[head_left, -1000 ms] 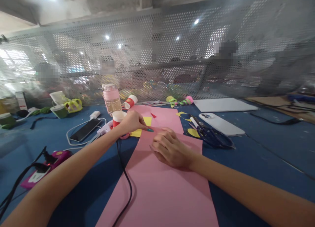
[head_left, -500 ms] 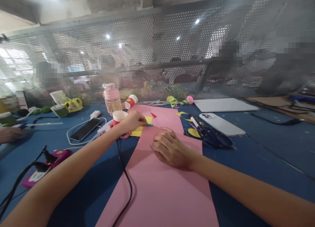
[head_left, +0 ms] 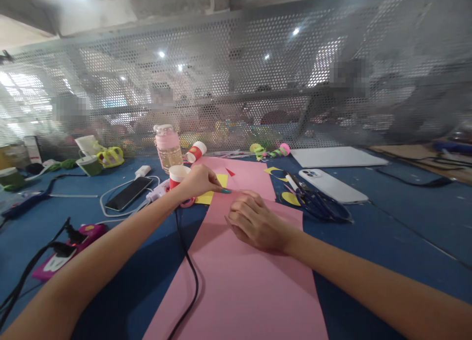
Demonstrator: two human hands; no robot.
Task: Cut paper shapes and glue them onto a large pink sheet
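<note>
My left hand reaches over the upper edge of a pink paper sheet. Its thumb and fingers pinch a small teal piece, perhaps paper; most of it is hidden by the fingertips. Close by, my right hand rests on the same sheet with its fingers curled in. What those fingers hold, if anything, is hidden. A yellow paper piece lies beneath the left hand, and a red-and-white paper cup stands just behind its wrist. Farther back, a red paper triangle lies on more pink paper.
Blue-handled scissors and a white phone lie to the right. Leftward are a black phone, a purple power strip and a blue glue gun. A black cable crosses the pink sheet. A pink-topped bottle stands behind.
My left hand has shifted slightly, and the teal piece now tilts downward. My right hand stays put. Another person's hand at the far left has left the view, leaving the glue gun lying there.
</note>
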